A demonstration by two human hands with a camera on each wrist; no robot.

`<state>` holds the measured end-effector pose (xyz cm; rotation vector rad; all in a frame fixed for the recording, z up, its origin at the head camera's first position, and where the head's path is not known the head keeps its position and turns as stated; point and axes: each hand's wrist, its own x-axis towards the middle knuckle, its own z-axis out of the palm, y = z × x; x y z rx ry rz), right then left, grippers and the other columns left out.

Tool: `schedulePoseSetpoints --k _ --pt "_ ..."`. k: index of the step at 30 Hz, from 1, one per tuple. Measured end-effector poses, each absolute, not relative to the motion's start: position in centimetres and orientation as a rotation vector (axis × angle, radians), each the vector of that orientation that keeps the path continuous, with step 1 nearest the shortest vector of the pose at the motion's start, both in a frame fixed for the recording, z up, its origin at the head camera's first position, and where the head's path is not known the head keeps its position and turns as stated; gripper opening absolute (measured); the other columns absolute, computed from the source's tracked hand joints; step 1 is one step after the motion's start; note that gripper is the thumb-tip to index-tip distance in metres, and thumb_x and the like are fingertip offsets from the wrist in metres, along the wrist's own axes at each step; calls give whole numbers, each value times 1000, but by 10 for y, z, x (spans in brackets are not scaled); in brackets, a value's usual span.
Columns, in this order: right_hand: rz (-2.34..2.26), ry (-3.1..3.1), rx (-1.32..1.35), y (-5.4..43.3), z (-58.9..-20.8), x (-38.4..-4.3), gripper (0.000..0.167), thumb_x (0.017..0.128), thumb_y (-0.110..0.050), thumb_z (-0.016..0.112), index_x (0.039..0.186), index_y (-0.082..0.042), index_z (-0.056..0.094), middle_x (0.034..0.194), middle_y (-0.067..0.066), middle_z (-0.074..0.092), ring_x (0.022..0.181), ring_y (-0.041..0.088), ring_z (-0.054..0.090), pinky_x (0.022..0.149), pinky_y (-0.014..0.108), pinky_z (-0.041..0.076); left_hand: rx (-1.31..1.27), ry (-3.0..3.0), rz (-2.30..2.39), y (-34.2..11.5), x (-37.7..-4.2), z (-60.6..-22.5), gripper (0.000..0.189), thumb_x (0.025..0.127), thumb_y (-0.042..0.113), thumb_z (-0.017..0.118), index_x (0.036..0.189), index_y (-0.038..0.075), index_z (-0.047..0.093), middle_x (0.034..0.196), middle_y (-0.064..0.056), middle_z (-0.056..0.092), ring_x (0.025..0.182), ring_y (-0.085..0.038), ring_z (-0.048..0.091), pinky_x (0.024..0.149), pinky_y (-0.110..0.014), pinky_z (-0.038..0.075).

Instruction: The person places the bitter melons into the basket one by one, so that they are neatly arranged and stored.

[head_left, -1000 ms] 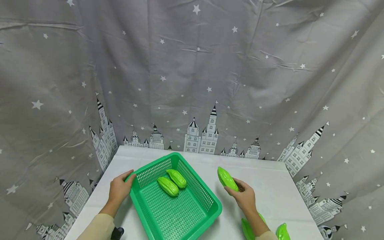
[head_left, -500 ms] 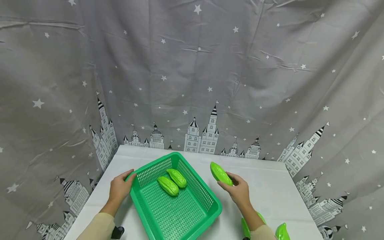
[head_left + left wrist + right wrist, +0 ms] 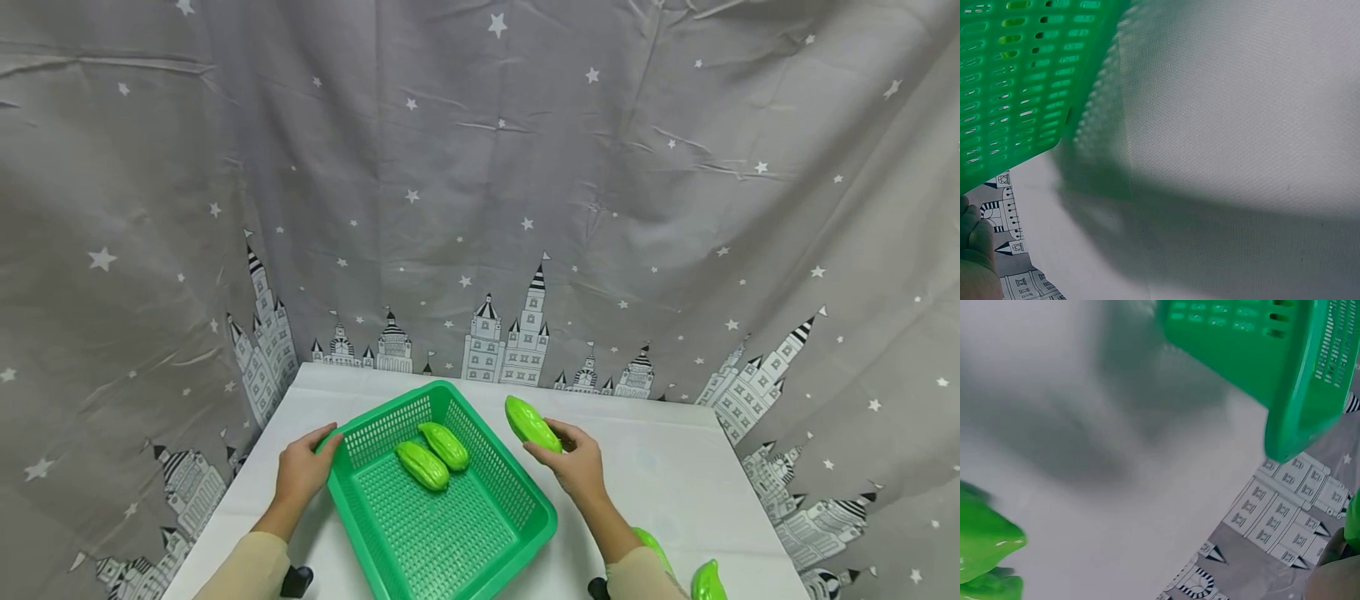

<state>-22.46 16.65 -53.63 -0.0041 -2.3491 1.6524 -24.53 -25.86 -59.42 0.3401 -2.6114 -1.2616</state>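
A green plastic basket (image 3: 542,523) with slotted walls is on the white table. My left hand (image 3: 302,468) grips its far-left corner; in the left wrist view the hand (image 3: 977,259) shows at the lower left edge beside the basket wall (image 3: 1019,94). Inside lie two long, ridged, shiny green fruits (image 3: 422,465), side by side near the far end. My right hand (image 3: 579,468) holds a similar ridged green fruit (image 3: 528,423) between thumb and fingers, raised just right of the basket's right wall. Its exact kind is unclear.
More green fruits (image 3: 707,581) lie on the table at the near right, one (image 3: 649,542) partly hidden by my right forearm. A grey curtain (image 3: 480,183) printed with stars and castles hangs behind the table (image 3: 660,467).
My right hand has moved left and slightly away from me with the green fruit, closer to the basket. My left hand and the basket have stayed in place.
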Motion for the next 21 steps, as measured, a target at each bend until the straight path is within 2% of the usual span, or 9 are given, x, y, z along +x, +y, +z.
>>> schedulePoseSetpoints --k 15,21 --pt "1687 -2382 110 126 -524 -234 53 76 -29 91 120 -6 73 113 8 71 97 22 67 77 28 59 336 -2596 -1291 -257 -242 -590 45 104 28 60 139 1 58 140 -21 56 133 -44 47 111 -56 39" --pt "1729 -2364 180 111 -524 -238 51 75 -25 92 119 -7 73 111 6 72 96 19 66 79 28 58 338 -2592 -1300 -258 -242 -592 45 104 28 60 139 1 58 140 -21 56 134 -44 47 111 -56 38"
